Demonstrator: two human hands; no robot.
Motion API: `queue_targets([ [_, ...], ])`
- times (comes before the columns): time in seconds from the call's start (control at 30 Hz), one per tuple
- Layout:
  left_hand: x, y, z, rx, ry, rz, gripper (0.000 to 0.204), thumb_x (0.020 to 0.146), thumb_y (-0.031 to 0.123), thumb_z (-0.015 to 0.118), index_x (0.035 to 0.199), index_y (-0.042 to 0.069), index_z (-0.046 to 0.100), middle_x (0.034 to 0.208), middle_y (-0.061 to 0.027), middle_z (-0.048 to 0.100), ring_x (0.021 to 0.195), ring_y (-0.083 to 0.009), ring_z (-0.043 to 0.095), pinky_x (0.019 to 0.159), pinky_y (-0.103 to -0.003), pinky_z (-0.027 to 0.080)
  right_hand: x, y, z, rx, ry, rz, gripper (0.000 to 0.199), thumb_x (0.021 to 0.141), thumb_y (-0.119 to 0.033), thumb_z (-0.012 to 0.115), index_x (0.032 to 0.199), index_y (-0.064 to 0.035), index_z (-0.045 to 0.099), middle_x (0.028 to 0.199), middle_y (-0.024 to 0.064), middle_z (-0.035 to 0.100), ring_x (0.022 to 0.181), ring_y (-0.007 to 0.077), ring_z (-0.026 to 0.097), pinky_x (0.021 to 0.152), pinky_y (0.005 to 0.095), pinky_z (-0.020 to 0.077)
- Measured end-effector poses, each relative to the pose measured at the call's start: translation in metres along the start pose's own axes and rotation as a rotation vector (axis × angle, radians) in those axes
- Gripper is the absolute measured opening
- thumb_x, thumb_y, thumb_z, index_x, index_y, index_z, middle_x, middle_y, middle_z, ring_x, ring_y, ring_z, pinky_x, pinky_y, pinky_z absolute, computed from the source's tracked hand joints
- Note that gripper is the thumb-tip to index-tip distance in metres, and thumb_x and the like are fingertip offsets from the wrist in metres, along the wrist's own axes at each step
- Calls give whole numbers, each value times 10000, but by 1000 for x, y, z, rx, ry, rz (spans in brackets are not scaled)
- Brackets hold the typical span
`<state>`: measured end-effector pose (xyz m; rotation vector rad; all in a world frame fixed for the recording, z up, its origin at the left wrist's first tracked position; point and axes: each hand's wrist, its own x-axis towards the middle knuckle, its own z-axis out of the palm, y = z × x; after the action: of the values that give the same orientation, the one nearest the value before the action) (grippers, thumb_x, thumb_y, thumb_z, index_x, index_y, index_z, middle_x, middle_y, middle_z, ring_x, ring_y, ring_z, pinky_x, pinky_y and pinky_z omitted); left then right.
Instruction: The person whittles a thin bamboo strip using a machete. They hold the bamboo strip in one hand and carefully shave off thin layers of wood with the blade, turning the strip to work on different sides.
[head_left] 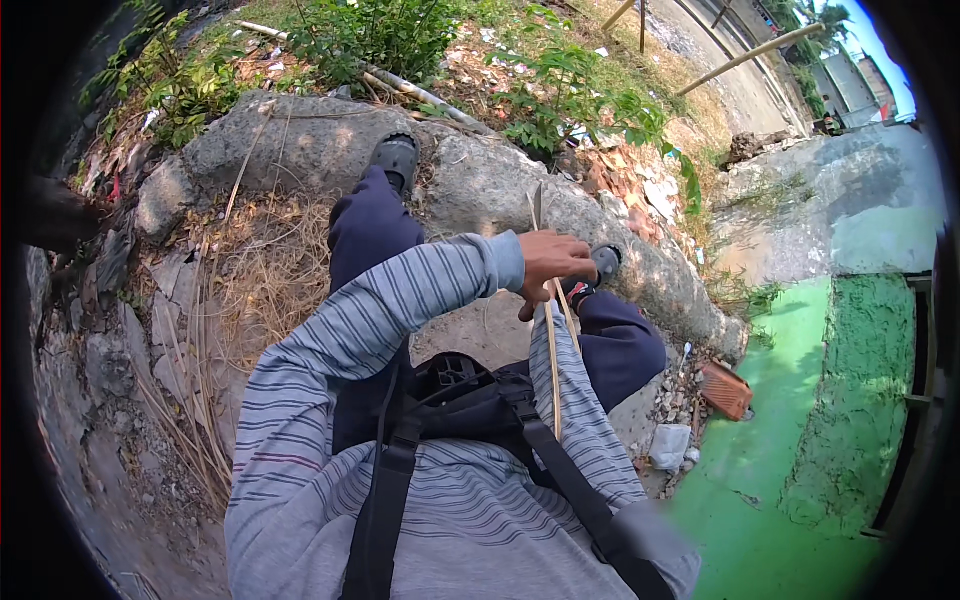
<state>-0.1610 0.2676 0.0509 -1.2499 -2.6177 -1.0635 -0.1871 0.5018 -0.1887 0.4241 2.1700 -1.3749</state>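
Note:
My left hand (pixel 556 258) reaches across in front of me, fingers curled and closed around a thin pale strip (pixel 555 375), which looks like split bamboo or cane. The strip runs down along my right sleeve (pixel 585 395). A second light strip (pixel 569 318) slants down beside it toward my right knee. Past my left knuckles rises a narrow, pointed metal blade (pixel 539 208), like a knife's; its handle is hidden. My right forearm comes up from below to the same spot, but my left hand covers the right hand, and its fingers cannot be made out.
My shoes rest against a rough concrete ledge (pixel 480 185). Dry fibres (pixel 270 250) and long strips (pixel 190 420) lie at left. To the right are a green-painted wall (pixel 770 430), an orange-brown plastic piece (pixel 725 390) and a crumpled clear container (pixel 670 447). Plants (pixel 390 35) and litter lie beyond.

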Motion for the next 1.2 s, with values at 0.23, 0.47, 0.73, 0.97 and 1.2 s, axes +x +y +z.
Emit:
queue_targets([
  [0.23, 10, 72, 89, 104, -198, 424, 375, 755, 212, 771, 1064, 104, 589, 1014, -93, 600, 986, -284, 670, 793, -436, 583, 11, 8, -15, -97, -1, -66, 431, 1024, -447, 527, 902, -40, 605, 569, 44, 549, 418, 193, 547, 410, 345, 445],
  [0.47, 19, 65, 79, 263, 15, 546, 272, 857, 153, 626, 1098, 48, 558, 1007, -102, 594, 795, -277, 707, 628, -423, 588, 36, -4, -18, -264, -2, -208, 438, 1014, -441, 550, 955, -16, 638, 594, 65, 591, 438, 207, 575, 436, 357, 468],
  [0.73, 75, 23, -35, 263, 462, 87, 214, 924, 157, 628, 1100, 70, 544, 991, -94, 585, 747, -308, 687, 615, -427, 578, 73, -33, -3, -398, 6, -372, 458, 1002, -434, 577, 1015, 12, 676, 623, 88, 639, 461, 223, 607, 465, 372, 495],
  [0.97, 66, -46, -110, 194, 714, -163, 391, 957, 264, 670, 1281, 94, 533, 1116, -129, 584, 850, -303, 685, 755, -431, 585, 76, -58, 61, -142, 70, -274, 446, 1037, -452, 524, 865, -42, 556, 568, 31, 493, 431, 160, 504, 397, 334, 391],
  [1.2, 21, -99, -90, 82, 936, -607, 693, 880, 267, 745, 1444, 72, 392, 1311, -202, 478, 995, -300, 655, 862, -411, 560, 127, -70, 20, -237, 279, -386, 527, 1014, -491, 526, 899, 8, 652, 637, 102, 609, 544, 227, 614, 531, 399, 473],
])
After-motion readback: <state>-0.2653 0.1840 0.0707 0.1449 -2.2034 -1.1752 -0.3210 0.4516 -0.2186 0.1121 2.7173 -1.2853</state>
